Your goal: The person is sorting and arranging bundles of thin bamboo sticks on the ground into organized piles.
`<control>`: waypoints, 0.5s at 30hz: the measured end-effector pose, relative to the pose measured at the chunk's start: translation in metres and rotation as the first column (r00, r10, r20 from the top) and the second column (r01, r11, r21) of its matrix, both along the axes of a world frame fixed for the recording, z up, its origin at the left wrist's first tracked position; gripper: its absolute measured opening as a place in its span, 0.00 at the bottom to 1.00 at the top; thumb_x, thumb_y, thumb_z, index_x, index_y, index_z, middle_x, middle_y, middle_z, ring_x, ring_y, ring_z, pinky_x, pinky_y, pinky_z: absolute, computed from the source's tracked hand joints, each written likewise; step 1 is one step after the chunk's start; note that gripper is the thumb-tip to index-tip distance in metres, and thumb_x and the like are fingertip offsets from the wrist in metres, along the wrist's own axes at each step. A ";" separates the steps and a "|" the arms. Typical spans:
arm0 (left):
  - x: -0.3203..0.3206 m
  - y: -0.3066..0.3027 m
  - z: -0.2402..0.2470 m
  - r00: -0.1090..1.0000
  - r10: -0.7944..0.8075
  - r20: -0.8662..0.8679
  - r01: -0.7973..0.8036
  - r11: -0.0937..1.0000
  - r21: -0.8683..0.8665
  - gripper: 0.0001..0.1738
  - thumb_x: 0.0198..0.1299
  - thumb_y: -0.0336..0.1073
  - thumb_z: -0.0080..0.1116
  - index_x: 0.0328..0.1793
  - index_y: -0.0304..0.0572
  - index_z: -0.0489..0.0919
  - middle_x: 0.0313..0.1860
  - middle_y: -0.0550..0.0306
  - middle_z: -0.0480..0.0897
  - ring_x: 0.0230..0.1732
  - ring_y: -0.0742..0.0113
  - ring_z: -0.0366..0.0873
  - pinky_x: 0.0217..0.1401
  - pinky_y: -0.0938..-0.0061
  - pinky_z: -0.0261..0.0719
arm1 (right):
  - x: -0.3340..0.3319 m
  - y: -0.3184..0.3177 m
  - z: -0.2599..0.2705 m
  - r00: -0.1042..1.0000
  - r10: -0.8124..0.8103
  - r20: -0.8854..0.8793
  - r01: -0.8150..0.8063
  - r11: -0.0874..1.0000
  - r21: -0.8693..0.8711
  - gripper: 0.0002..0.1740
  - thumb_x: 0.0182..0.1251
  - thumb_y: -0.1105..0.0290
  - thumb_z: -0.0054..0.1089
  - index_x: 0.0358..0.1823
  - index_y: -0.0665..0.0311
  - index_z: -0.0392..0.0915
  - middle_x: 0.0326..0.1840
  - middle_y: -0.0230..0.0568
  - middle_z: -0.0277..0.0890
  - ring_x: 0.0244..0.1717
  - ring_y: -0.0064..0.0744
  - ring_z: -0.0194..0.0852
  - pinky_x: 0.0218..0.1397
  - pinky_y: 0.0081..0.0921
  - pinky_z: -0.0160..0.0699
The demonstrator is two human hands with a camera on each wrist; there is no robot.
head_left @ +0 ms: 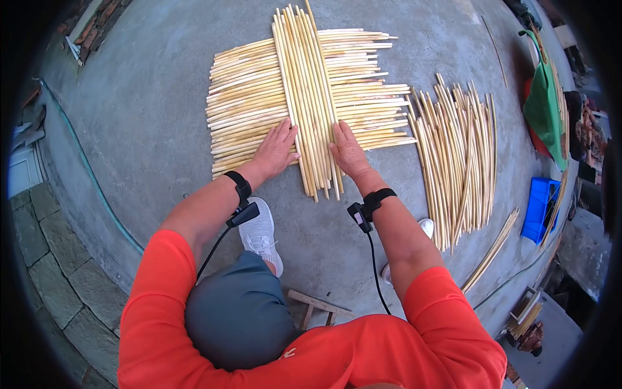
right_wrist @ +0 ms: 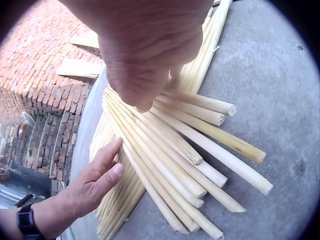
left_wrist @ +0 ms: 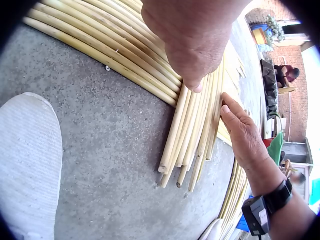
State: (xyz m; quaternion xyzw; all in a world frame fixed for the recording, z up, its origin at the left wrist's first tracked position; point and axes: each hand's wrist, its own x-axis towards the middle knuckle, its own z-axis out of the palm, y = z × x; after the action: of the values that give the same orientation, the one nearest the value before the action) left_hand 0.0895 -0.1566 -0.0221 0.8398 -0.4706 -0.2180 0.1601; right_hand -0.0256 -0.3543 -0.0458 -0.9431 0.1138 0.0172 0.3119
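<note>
A layer of pale, peeled sticks (head_left: 304,97) lies lengthwise across a wider layer of crosswise sticks (head_left: 246,97) on the concrete floor. My left hand (head_left: 277,148) rests along the left edge of the upper layer, fingers extended forward. Along its right edge lies my right hand (head_left: 350,152), its fingers straight too. In the left wrist view the near ends of the upper sticks (left_wrist: 182,150) are uneven, some jutting out further. The right wrist view shows these ends (right_wrist: 200,165) fanned out, with the left hand (right_wrist: 90,182) touching the outermost stick.
To the right lies a second pile of sticks (head_left: 457,162), with a few loose sticks (head_left: 491,249) nearer me. Beyond are a blue crate (head_left: 539,209) and a green cloth (head_left: 544,104). A wooden stool (head_left: 317,303) is beneath me. A hose (head_left: 91,168) runs along the left.
</note>
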 end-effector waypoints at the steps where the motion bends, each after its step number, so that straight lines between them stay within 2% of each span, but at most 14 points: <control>1: 0.000 0.000 0.000 1.000 0.001 0.001 -0.001 1.000 -0.002 0.39 0.55 0.42 0.57 0.68 0.34 0.53 0.70 0.36 0.47 0.72 0.46 0.44 0.73 0.62 0.45 | 0.000 0.000 0.000 1.000 -0.001 0.000 0.001 1.000 0.001 0.31 0.59 0.68 0.51 0.62 0.71 0.56 0.66 0.60 0.49 0.68 0.53 0.46 0.70 0.33 0.50; 10: 0.001 0.000 0.000 1.000 0.009 -0.001 -0.009 1.000 0.009 0.40 0.55 0.42 0.56 0.69 0.34 0.51 0.70 0.36 0.48 0.71 0.45 0.44 0.73 0.62 0.45 | -0.001 0.000 0.001 0.998 0.006 0.058 -0.006 1.000 0.008 0.30 0.58 0.68 0.53 0.61 0.72 0.57 0.64 0.61 0.52 0.66 0.55 0.49 0.68 0.35 0.53; 15: 0.002 0.001 0.001 1.000 0.000 0.000 0.000 1.000 0.011 0.40 0.56 0.42 0.56 0.69 0.34 0.51 0.70 0.35 0.48 0.71 0.45 0.44 0.73 0.61 0.45 | -0.004 -0.001 0.000 0.991 -0.083 0.105 0.082 0.997 0.017 0.32 0.59 0.68 0.52 0.63 0.72 0.54 0.66 0.62 0.49 0.67 0.56 0.47 0.69 0.36 0.51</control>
State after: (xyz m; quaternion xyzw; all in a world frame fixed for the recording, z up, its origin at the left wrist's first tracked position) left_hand 0.0916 -0.1553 -0.0210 0.8408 -0.4694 -0.2206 0.1554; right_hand -0.0300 -0.3552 -0.0455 -0.9353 0.1358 -0.0449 0.3238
